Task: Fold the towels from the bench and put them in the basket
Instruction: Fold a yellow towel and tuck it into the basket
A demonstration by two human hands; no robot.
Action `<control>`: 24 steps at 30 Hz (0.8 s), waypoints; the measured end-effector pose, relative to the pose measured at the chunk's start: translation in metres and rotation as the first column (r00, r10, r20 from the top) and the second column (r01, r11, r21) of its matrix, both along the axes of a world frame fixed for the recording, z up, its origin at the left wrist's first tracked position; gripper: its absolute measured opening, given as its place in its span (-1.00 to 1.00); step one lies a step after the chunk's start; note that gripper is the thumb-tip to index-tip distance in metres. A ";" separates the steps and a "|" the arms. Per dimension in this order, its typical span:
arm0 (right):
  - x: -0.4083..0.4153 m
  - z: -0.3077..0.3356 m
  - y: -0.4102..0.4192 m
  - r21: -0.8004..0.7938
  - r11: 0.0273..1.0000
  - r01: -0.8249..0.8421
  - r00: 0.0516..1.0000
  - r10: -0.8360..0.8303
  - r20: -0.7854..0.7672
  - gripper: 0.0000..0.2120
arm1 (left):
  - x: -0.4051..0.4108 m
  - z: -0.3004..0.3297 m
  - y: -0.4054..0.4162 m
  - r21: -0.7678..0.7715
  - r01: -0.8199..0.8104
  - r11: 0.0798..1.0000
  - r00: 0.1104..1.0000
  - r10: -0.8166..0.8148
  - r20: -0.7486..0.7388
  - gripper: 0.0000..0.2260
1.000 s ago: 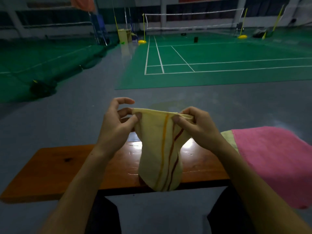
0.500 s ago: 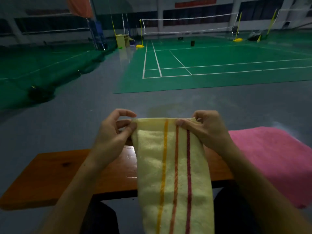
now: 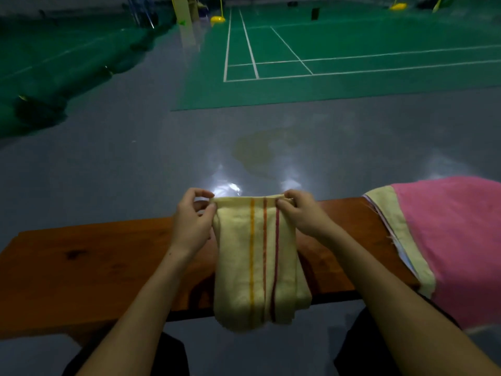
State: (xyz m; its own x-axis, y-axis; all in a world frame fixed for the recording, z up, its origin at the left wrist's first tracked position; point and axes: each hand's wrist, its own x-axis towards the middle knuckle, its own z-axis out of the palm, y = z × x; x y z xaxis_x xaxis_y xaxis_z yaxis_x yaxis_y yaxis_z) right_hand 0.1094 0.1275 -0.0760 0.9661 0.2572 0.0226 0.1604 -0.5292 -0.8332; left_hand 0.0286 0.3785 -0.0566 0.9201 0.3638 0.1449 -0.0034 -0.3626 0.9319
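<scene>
A pale yellow towel (image 3: 257, 264) with orange, rust and dark red stripes hangs above the wooden bench (image 3: 81, 267). My left hand (image 3: 193, 221) pinches its top left corner and my right hand (image 3: 299, 213) pinches its top right corner. The towel's lower end droops over the bench's near edge. On the right end of the bench lies a pink towel (image 3: 455, 240) on top of another pale yellow towel (image 3: 390, 226). No basket is in view.
Grey glossy floor (image 3: 135, 172) stretches beyond the bench, then a green badminton court (image 3: 325, 63) with white lines. My dark-trousered knees (image 3: 168, 354) sit below the bench's near edge.
The striped towel has been lowered towards the bench and looks shorter than half a second ago. The camera has tilted further down. Both hands keep their pinch on the top corners.
</scene>
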 end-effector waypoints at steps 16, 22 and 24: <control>-0.044 -0.011 0.007 -0.329 0.943 0.053 0.988 -0.001 0.155 -0.69 | 0.032 -0.041 0.013 -0.019 -0.041 0.999 0.978 0.036 -0.205 -0.64; -0.126 -0.016 -0.012 -0.524 0.836 -0.164 0.981 0.083 -0.174 -0.55 | -0.030 -0.033 0.009 -0.301 -0.094 0.949 0.867 -0.071 -0.493 -0.77; -0.133 -0.019 -0.015 -0.550 0.824 -0.137 0.987 0.067 -0.145 -0.62 | -0.047 -0.031 0.006 -0.272 0.011 0.962 0.807 -0.168 -0.565 -0.84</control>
